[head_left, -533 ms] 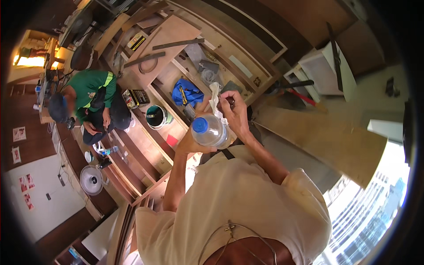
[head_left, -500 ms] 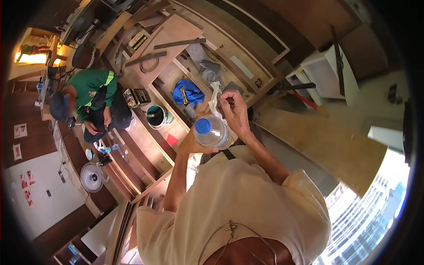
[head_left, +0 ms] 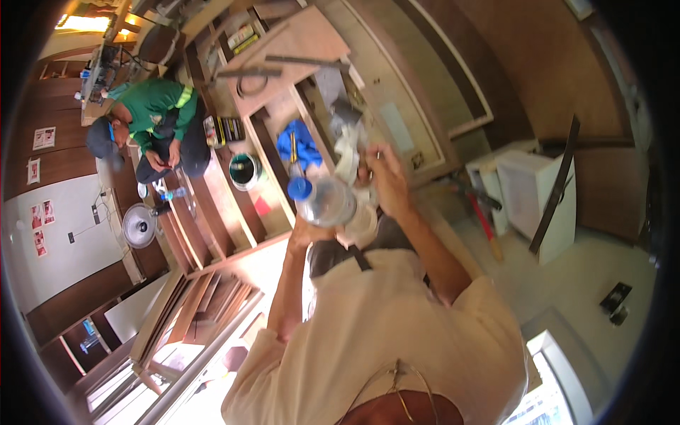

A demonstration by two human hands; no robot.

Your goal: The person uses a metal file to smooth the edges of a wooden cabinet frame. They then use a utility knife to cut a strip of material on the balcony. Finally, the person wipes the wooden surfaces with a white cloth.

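Note:
My left hand (head_left: pixel 309 231) is closed around a large clear plastic bottle (head_left: pixel 330 204) with a blue cap. The bottle leans, its cap end toward the left, and hides part of that hand. Just right of it, my right hand (head_left: pixel 390 183) has its fingers bent and pinched at the edge of a crumpled white cloth (head_left: pixel 346 157). Below the bottle shows a pale rounded shape that I cannot make out. Past the bottle a blue cloth (head_left: pixel 299 145) with a yellow-handled tool on it lies in the wooden framework.
A co-worker in a green top (head_left: pixel 152 113) crouches at the left, near an open paint bucket (head_left: pixel 244 171) and a fan (head_left: pixel 139 227). Wooden framing (head_left: pixel 241 256) spreads ahead. To the right stand a white cabinet (head_left: pixel 542 202) and a red-handled tool (head_left: pixel 482 216).
My view has turned and shifted. The bottle has tipped further, its cap swinging left. My right hand stays beside the white cloth with its fingers bent.

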